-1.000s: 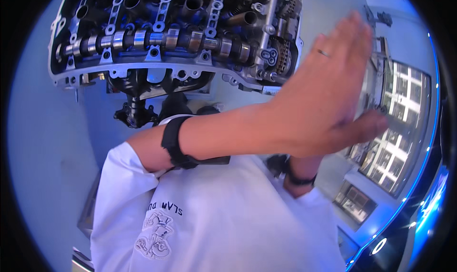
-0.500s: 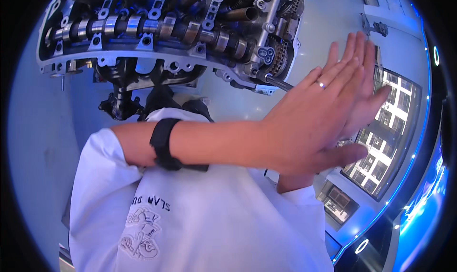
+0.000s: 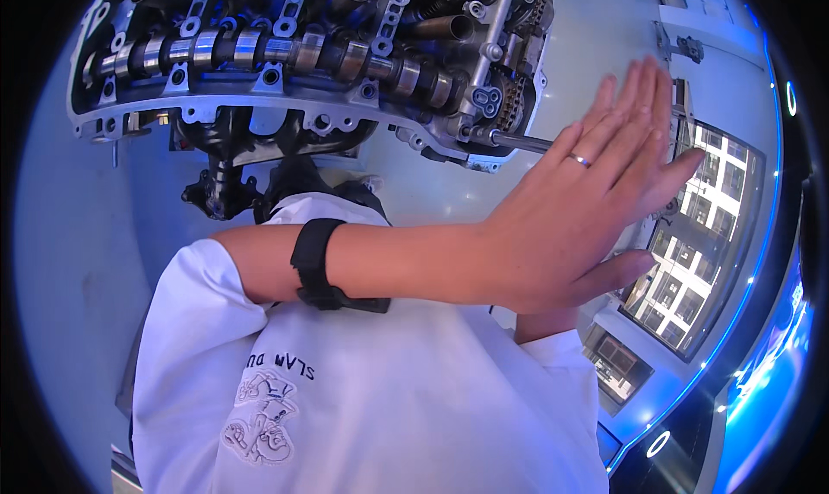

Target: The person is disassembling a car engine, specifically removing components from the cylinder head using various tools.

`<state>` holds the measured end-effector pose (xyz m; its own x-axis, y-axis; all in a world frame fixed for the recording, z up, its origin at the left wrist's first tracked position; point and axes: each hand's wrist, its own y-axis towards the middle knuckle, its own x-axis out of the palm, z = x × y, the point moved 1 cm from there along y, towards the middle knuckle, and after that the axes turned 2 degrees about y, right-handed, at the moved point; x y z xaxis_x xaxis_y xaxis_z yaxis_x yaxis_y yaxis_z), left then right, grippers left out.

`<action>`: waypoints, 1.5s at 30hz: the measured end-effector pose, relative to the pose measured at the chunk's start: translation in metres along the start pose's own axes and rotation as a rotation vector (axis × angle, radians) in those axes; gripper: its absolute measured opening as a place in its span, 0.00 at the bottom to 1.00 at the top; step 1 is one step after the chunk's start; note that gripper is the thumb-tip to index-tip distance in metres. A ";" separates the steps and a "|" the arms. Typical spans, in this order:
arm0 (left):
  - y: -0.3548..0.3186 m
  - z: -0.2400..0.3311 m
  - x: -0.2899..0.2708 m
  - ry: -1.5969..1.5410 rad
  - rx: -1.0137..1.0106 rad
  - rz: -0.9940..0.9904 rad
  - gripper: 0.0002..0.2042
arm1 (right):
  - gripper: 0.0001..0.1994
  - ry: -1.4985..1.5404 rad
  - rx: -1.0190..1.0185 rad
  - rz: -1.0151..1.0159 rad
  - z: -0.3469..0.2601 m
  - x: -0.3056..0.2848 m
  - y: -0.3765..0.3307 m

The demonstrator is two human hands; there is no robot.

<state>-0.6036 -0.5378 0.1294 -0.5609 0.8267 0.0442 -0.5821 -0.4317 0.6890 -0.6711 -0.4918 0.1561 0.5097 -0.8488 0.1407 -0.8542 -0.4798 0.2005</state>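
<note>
My left hand (image 3: 553, 213), with a ring and a black wristband, reaches across from the left. Its fingers lie stretched and flat over the back of my right hand (image 3: 663, 179), covering much of it. Straight, slightly spread fingertips of the right hand show beyond the left. A long silver bar, apparently a wrench handle (image 3: 522, 142), runs from a fitting at the engine's near right corner and disappears behind both hands; whether a palm touches it is hidden. The engine cylinder head (image 3: 285, 101) spreads across the top, with its shiny camshaft (image 3: 250, 49) exposed.
A black manifold-like casting (image 3: 224, 153) hangs below the engine's near edge. Toothed timing parts (image 3: 514, 105) sit at its right end. Pale floor (image 3: 432, 187) lies beneath. To the right are a large window (image 3: 712, 226) and a blue-lit wall strip (image 3: 768, 252).
Both hands stay stacked and have shifted only slightly. The bar appears more level and more of it shows between engine and hands. The engine sits slightly further right in the picture.
</note>
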 end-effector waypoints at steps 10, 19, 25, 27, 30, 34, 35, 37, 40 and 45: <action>0.006 0.015 -0.012 -0.033 -0.045 -0.081 0.41 | 0.43 -0.040 0.014 0.035 -0.001 0.018 0.001; -0.003 0.020 -0.022 -0.226 -0.116 -0.263 0.40 | 0.42 -0.072 0.059 0.190 -0.007 -0.009 -0.012; 0.004 0.008 0.008 -0.251 -0.366 0.005 0.36 | 0.39 0.080 0.017 0.159 -0.024 -0.016 -0.017; 0.012 0.025 0.022 -0.054 -0.270 0.098 0.34 | 0.38 0.091 -0.046 0.098 -0.034 -0.018 -0.001; 0.019 0.042 0.020 0.070 -0.040 0.082 0.31 | 0.36 0.101 -0.109 0.004 -0.046 -0.020 0.020; 0.029 0.011 0.006 -0.022 -0.046 0.035 0.34 | 0.34 0.088 -0.110 -0.072 -0.033 -0.009 0.036; 0.033 -0.002 0.007 -0.064 -0.080 0.000 0.36 | 0.33 0.079 -0.102 -0.080 -0.025 -0.005 0.038; 0.031 -0.029 0.002 -0.126 -0.117 0.055 0.40 | 0.32 0.035 -0.074 -0.058 0.000 0.003 0.045; 0.026 -0.053 0.000 -0.065 -0.126 -0.001 0.43 | 0.33 -0.021 -0.054 0.024 0.025 0.000 0.050; 0.035 -0.065 0.002 -0.061 -0.133 -0.020 0.44 | 0.33 0.009 -0.041 0.026 0.017 -0.004 0.022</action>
<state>-0.6633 -0.5746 0.1065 -0.5134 0.8546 0.0780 -0.6683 -0.4552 0.5884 -0.6935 -0.5025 0.1432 0.4881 -0.8590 0.1549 -0.8626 -0.4476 0.2357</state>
